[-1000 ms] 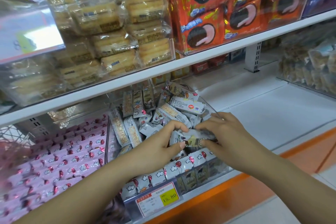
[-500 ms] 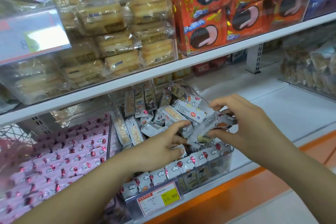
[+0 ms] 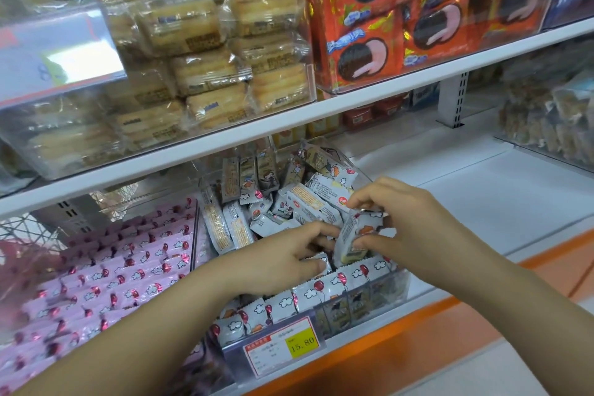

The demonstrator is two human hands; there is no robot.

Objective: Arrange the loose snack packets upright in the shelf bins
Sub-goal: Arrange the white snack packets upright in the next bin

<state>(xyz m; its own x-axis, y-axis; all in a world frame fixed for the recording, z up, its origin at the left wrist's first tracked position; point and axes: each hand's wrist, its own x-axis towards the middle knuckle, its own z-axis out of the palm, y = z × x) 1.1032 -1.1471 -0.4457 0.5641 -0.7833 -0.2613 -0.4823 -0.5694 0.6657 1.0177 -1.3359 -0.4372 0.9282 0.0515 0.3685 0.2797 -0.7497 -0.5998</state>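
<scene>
The right hand [image 3: 405, 222], gripping a packet [image 3: 356, 235] now tipped upright, is slotting it behind the front row [image 3: 321, 289] of the bin [image 3: 363, 305]; left hand [image 3: 276, 257] grip unclear. Loose pile [image 3: 308, 202] remaining.

Left hand [image 3: 273, 262]: bare on my head feed; slim fingers, smooth knuckles.
Right hand [image 3: 414, 225]: bare as well, same slim build.
Left forearm [image 3: 154, 331]: bare skin down to the lower frame edge.
Right forearm [image 3: 514, 309]: bare skin out to the right frame edge.
Nails: short and rounded with a slight gloss; the left thumbnail [image 3: 320, 265] reads clearest from here.
Clothing: arms leave my frame before any shows; cannot tell.
</scene>
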